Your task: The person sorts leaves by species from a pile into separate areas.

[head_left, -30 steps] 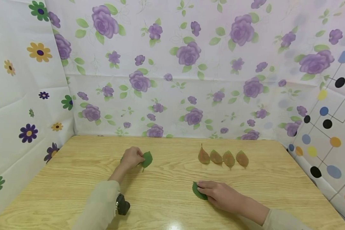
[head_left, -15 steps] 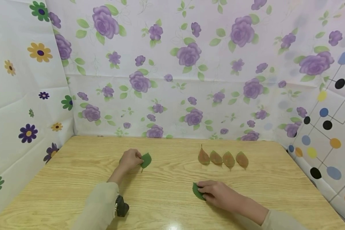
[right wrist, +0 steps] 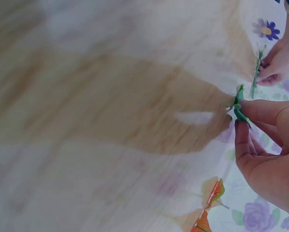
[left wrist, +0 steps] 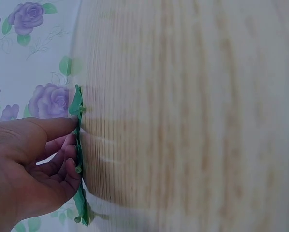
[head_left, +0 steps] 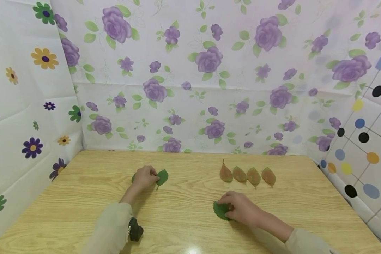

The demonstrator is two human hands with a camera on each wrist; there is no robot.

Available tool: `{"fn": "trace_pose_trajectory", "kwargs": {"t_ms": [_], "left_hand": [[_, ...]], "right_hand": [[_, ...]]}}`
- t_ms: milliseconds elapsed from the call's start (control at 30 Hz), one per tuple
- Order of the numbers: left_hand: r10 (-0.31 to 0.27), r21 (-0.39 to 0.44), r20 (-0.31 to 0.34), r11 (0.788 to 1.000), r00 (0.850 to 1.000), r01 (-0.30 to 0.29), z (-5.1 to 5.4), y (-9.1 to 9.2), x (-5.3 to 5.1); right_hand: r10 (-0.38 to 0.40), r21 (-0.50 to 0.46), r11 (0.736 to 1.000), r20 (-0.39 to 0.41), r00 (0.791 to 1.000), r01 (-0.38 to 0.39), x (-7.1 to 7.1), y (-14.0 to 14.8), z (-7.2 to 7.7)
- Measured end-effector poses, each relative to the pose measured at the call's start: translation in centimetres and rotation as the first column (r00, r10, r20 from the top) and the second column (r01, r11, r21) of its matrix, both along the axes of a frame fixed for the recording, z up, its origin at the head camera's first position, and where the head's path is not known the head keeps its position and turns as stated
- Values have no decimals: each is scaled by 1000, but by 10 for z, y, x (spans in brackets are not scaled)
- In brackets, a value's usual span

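My left hand (head_left: 144, 178) is low over the left part of the wooden table, thumb and index finger pinching the edge of a serrated green leaf (head_left: 162, 177). Another bit of green leaf (head_left: 133, 177) peeks out on that hand's far left side, mostly covered by it. In the left wrist view, green leaves (left wrist: 79, 159) appear edge-on against the fingertips. Nearer the front, my right hand (head_left: 241, 210) pinches a green leaf (head_left: 220, 210) between thumb and fingers. The right wrist view shows this leaf (right wrist: 239, 108) folded or overlapping; whether it is more than one is unclear.
Several reddish-brown leaves (head_left: 239, 174) lie in a row at the back right of the wooden table (head_left: 184, 218). Behind the table hangs a cloth (head_left: 184, 116) with purple flowers. Patterned cloths also border both sides. A black device (head_left: 134, 229) sits on my left wrist.
My right hand has raised its knuckles and changed from lying over the green leaf to pinching it, showing more of the leaf. The left hand and its leaf shifted only slightly.
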State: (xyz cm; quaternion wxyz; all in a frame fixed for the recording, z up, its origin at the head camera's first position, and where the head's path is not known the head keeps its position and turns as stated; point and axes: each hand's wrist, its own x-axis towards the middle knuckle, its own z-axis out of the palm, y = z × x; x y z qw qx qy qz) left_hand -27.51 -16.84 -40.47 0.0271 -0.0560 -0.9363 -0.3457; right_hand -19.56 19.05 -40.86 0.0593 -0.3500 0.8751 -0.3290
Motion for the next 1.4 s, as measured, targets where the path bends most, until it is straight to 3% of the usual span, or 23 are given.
{"fn": "trace_pose_trajectory", "kwargs": {"t_ms": [133, 400, 700, 1033, 1400], "left_hand": [[-4, 5, -1, 1000, 1000, 4, 0, 0, 1], [-15, 27, -11, 1000, 1000, 15, -1, 0, 2], [-28, 11, -24, 1000, 999, 28, -1, -1, 3], [-13, 15, -16, 1000, 1000, 13, -6, -2, -1], [-12, 29, -12, 1000, 1000, 12, -5, -2, -1]], "right_hand": [[-27, -25, 999, 37, 999, 28, -2, 1, 2], [-119, -50, 991, 27, 993, 120, -14, 5, 1], [-186, -79, 978, 105, 977, 195, -29, -1, -2], [-210, -181, 954, 168, 963, 239, -45, -18, -4], [-251, -274, 898, 325, 912, 344, -65, -37, -2]]}}
